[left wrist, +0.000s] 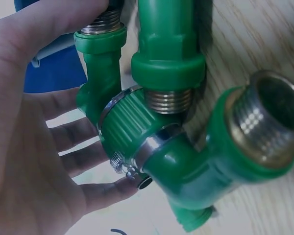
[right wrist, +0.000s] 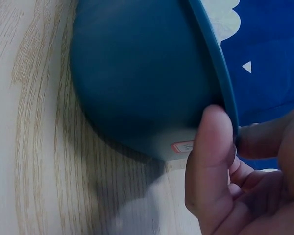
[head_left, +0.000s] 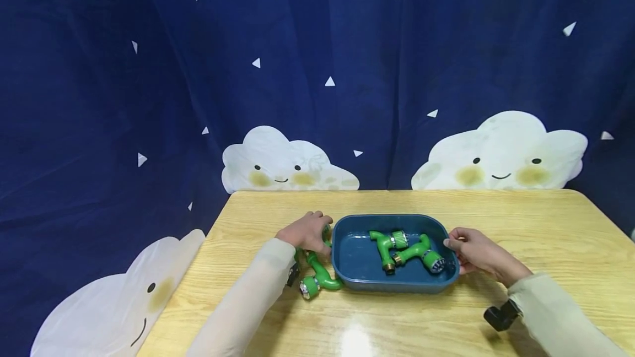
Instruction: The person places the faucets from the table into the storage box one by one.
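Nearest you, a green tap (head_left: 323,280) lies on the table (head_left: 397,321), just on your side of your left hand (head_left: 308,233). That hand is spread, its fingers reaching around more green taps (left wrist: 171,44); you cannot tell whether it has a firm hold of any. Your right hand (head_left: 478,252) pinches the rim of the blue bin (head_left: 354,258) between thumb and fingers. The bin sits between your hands, with two taps inside (head_left: 384,249), touching each other. Beyond both hands hangs a dark blue curtain (head_left: 297,32).
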Action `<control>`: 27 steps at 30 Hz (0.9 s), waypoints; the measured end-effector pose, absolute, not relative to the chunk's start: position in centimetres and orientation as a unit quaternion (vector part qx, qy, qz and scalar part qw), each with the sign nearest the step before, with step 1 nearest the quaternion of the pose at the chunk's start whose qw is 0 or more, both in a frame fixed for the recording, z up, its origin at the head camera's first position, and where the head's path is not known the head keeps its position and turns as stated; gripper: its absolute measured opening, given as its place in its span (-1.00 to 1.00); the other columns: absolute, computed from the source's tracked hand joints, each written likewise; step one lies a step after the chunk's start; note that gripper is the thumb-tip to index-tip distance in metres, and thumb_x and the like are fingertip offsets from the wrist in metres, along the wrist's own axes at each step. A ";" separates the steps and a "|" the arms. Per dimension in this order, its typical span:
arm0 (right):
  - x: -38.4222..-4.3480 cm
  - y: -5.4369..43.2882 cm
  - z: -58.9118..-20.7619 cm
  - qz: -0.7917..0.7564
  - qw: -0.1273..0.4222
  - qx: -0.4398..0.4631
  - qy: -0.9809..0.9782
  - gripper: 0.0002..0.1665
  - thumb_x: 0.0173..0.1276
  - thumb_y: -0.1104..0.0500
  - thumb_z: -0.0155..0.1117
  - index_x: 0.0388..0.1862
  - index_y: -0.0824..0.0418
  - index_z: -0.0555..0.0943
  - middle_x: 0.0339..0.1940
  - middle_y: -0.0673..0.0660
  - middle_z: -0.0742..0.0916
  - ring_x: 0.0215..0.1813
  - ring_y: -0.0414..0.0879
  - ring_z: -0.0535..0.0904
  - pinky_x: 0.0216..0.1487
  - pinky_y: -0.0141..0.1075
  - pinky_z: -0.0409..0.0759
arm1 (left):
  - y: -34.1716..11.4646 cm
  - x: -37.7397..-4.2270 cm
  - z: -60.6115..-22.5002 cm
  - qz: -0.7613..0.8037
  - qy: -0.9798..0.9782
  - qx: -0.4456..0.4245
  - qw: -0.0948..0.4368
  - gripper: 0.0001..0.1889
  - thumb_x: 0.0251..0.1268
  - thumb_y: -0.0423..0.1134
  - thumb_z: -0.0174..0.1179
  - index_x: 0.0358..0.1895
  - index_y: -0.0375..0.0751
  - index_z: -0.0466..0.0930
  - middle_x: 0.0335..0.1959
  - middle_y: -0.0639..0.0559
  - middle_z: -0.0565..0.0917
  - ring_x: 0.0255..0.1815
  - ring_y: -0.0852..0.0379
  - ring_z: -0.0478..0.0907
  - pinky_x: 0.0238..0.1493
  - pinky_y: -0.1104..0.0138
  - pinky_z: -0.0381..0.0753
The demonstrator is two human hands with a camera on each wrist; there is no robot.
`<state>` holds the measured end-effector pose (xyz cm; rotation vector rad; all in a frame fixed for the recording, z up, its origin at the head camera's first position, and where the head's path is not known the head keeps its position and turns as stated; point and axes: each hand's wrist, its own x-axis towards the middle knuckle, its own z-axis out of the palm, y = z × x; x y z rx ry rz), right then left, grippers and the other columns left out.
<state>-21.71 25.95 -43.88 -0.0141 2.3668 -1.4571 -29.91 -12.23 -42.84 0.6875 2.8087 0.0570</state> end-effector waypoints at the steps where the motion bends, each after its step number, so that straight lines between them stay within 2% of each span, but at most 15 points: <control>1: -21.7 25.9 -43.8 -0.518 0.181 -0.005 0.836 -0.76 0.60 0.19 -0.09 -0.13 0.40 0.36 -0.58 0.01 0.47 -0.53 -0.19 0.49 -0.48 -0.33 0.66 | -12.3 -29.9 -42.8 0.022 0.964 0.235 0.125 -0.11 -0.06 0.18 0.41 0.43 0.01 0.35 0.32 -0.03 0.46 0.33 -0.04 0.39 0.23 0.09 0.55; 10: -21.6 25.9 -43.8 -0.529 0.182 -0.004 0.829 -0.77 0.59 0.21 -0.09 -0.11 0.41 0.36 -0.59 0.01 0.46 -0.53 -0.20 0.50 -0.45 -0.31 0.68 | -12.9 -30.0 -42.1 0.040 0.962 0.238 0.130 -0.13 0.02 0.14 0.39 0.46 0.00 0.31 0.43 -0.02 0.40 0.46 -0.14 0.31 0.34 0.01 0.47; 17: -21.5 25.9 -43.9 -0.530 0.185 -0.002 0.827 -0.78 0.59 0.21 -0.10 -0.12 0.41 0.36 -0.58 0.01 0.46 -0.53 -0.20 0.49 -0.45 -0.32 0.68 | -13.3 -29.7 -41.4 0.058 0.961 0.237 0.128 -0.10 0.02 0.16 0.41 0.48 -0.01 0.29 0.46 -0.02 0.37 0.48 -0.14 0.28 0.34 0.00 0.47; 27: -21.7 26.0 -43.8 -0.527 0.193 0.003 0.828 -0.75 0.61 0.19 -0.12 -0.08 0.41 0.36 -0.56 0.01 0.46 -0.52 -0.20 0.49 -0.44 -0.31 0.68 | -13.5 -29.2 -39.6 0.039 0.960 0.253 0.112 -0.10 -0.02 0.17 0.43 0.45 0.00 0.33 0.44 -0.04 0.40 0.42 -0.11 0.34 0.35 0.04 0.47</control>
